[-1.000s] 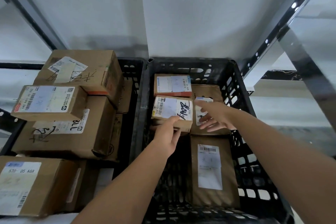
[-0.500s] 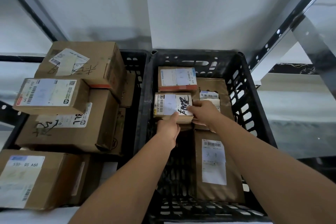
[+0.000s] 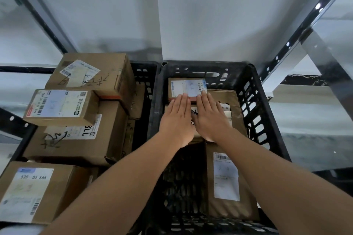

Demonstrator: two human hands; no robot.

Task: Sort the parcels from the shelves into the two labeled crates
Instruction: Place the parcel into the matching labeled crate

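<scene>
Hands flat on a small parcel inside the right-hand black crate.

Both hands lie palm down, side by side, fingers straight and pressed together. The left hand (image 3: 176,120) and right hand (image 3: 209,118) cover a small parcel (image 3: 193,113) near the middle of the right crate (image 3: 254,105); their fingertips reach the near edge of another small labelled parcel (image 3: 186,88) at the crate's far wall. A flat brown parcel (image 3: 234,101) lies against the right wall, and a long labelled parcel (image 3: 227,181) sits in the near right corner. The left crate (image 3: 145,74), touching the right one, is stacked above its rim with larger cardboard boxes (image 3: 76,112), white labels up. Metal shelf uprights (image 3: 298,30) rise behind.
</scene>
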